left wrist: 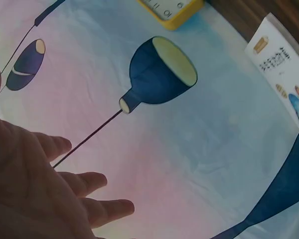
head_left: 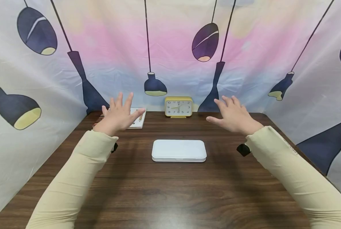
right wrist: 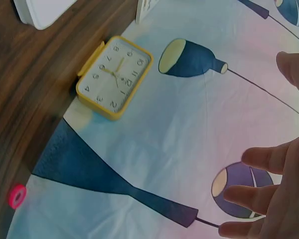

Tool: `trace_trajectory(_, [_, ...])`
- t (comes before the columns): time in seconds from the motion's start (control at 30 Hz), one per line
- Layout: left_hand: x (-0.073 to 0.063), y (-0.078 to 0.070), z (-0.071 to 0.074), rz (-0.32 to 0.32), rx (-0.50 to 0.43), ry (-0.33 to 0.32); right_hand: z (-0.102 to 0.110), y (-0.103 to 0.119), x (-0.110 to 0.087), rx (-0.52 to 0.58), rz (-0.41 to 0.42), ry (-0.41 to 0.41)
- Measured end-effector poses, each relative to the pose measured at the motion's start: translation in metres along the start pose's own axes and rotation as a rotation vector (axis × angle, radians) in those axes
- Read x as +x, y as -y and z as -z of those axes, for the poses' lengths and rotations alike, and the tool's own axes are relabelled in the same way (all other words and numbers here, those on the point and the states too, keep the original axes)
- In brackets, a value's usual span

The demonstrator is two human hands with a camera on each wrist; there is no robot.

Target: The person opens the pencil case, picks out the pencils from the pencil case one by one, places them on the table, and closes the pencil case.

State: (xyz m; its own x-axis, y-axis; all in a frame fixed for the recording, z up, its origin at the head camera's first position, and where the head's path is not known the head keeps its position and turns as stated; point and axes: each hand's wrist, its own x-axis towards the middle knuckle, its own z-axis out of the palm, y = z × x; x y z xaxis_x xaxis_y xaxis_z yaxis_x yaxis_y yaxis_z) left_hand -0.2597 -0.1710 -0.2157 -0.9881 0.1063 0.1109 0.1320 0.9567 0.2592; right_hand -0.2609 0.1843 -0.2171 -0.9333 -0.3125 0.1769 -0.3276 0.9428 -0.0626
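Observation:
My left hand [head_left: 117, 116] is held up over the table's far left, its fingers spread and nothing in them. Behind it, partly covered, lies a white booklet [head_left: 138, 119] with small printed pictures. On the other side my right hand [head_left: 234, 115] is raised likewise, fingers apart and holding nothing. Between the two, nearer to me, a flat white case [head_left: 179, 150] with rounded corners lies with its lid down. Both wrist views show the spread fingers against the printed cloth.
A yellow alarm clock [head_left: 178, 107] stands at the table's back edge against a cloth backdrop [head_left: 116, 38] printed with lamps. A small pink ring-shaped thing [right wrist: 17, 196] lies at the back edge in the right wrist view. The dark wooden table [head_left: 170, 190] extends toward me.

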Motion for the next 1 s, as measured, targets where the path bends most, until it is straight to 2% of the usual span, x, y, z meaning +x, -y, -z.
trace_trajectory(0.27, [0.000,0.004,-0.021,0.041,-0.034,0.012,-0.018,0.006,-0.003,0.017,0.050,-0.007])
trace_trajectory(0.5, [0.001,0.005,-0.038,0.012,-0.098,0.037,-0.028,0.013,-0.004,0.039,0.075,-0.032])
trace_trajectory(0.63, [0.001,0.004,-0.048,0.021,-0.143,0.064,-0.035,0.017,-0.006,0.060,0.092,-0.049])
trace_trajectory(0.87, [0.003,0.004,-0.066,0.005,-0.246,0.113,-0.049,0.025,-0.011,0.224,0.081,-0.001])
trace_trajectory(1.0, [0.002,0.004,-0.075,0.032,-0.328,0.163,-0.059,0.031,-0.013,0.331,0.087,0.005])
